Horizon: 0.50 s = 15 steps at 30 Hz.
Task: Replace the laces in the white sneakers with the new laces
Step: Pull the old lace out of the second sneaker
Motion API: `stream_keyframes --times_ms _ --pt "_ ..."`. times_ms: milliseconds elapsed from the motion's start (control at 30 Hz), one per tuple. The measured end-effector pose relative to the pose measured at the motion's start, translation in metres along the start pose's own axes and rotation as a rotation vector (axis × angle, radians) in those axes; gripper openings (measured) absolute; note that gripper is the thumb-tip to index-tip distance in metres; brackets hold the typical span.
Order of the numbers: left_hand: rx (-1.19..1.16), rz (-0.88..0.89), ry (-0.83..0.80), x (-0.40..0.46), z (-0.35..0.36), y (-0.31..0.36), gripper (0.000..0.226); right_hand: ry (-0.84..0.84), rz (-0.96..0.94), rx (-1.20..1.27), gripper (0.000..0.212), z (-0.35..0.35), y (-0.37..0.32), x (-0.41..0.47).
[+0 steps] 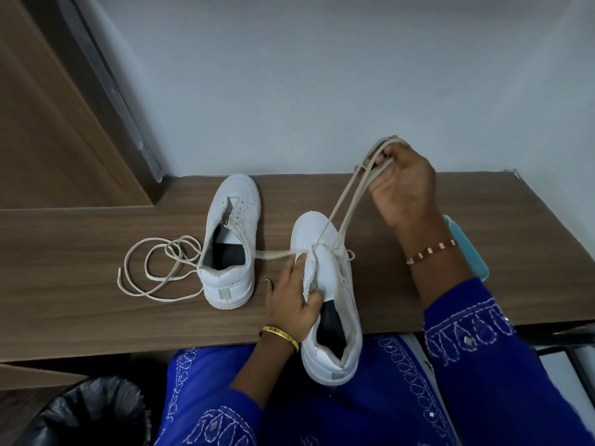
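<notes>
Left hand (pixel 294 297) pins the near sneaker (pixel 331 304) by its tongue at the desk (pixel 96 252) edge so the right hand (pixel 402 185), gripping the lace (pixel 341 204), can probably pull it free.

The left hand (pixel 294 300) covers part of the near sneaker's (pixel 331 304) tongue. The right hand (pixel 402 188) hides where the lace (pixel 341 204) ends inside its fingers. A blue thing (pixel 467 249) sits behind the right wrist, mostly hidden. The black bin (pixel 90 413) is cut off at the bottom edge. The far sneaker (pixel 230 239) hides part of the loose lace (pixel 154 272).
</notes>
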State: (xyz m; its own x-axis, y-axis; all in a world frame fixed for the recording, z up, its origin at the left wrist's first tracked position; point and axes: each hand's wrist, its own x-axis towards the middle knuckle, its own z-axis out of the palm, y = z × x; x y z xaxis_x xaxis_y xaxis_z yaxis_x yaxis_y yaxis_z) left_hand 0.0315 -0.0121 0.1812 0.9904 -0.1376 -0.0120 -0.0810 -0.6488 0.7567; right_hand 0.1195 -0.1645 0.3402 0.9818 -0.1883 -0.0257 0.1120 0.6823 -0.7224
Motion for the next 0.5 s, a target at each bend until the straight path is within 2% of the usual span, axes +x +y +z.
stream_keyframes --times_ms 33,67,133,167,233,267,300,367,433,500 --pt "0.007 0.009 0.012 0.0 0.0 0.0 0.088 0.048 -0.048 -0.113 0.033 -0.004 0.001 0.002" --pt "0.011 0.013 0.02 0.0 0.001 -0.001 0.088 0.112 -0.097 -0.337 0.033 -0.009 0.001 0.002" --pt "0.01 0.006 0.017 0.0 0.001 0.0 0.089 0.205 -0.125 -0.986 0.032 -0.025 0.003 0.005" --pt "0.007 0.005 0.014 0.0 0.001 0.0 0.089 0.221 -0.085 -1.305 0.028 -0.035 0.004 0.006" --pt "0.0 0.009 0.014 0.0 0.001 0.0 0.089 0.199 0.058 -1.784 0.008 -0.05 0.008 0.002" --pt "-0.002 0.01 0.015 0.0 0.001 0.0 0.089 0.18 0.082 -1.944 0.023 -0.055 0.011 -0.002" --pt "-0.002 0.012 0.016 0.0 0.001 0.0 0.089 0.12 0.082 -2.029 0.039 -0.06 0.017 -0.006" --pt "-0.003 0.015 0.028 0.0 0.001 0.0 0.088 -0.118 -0.037 -2.03 0.061 -0.058 0.03 -0.016" --pt "-0.006 0.012 0.031 0.0 0.001 0.001 0.088 -0.43 -0.121 -2.028 0.066 -0.053 0.044 -0.023" --pt "-0.011 0.008 0.024 0.0 0.0 0.001 0.089 -0.627 -0.137 -2.136 0.057 -0.052 0.057 -0.026"
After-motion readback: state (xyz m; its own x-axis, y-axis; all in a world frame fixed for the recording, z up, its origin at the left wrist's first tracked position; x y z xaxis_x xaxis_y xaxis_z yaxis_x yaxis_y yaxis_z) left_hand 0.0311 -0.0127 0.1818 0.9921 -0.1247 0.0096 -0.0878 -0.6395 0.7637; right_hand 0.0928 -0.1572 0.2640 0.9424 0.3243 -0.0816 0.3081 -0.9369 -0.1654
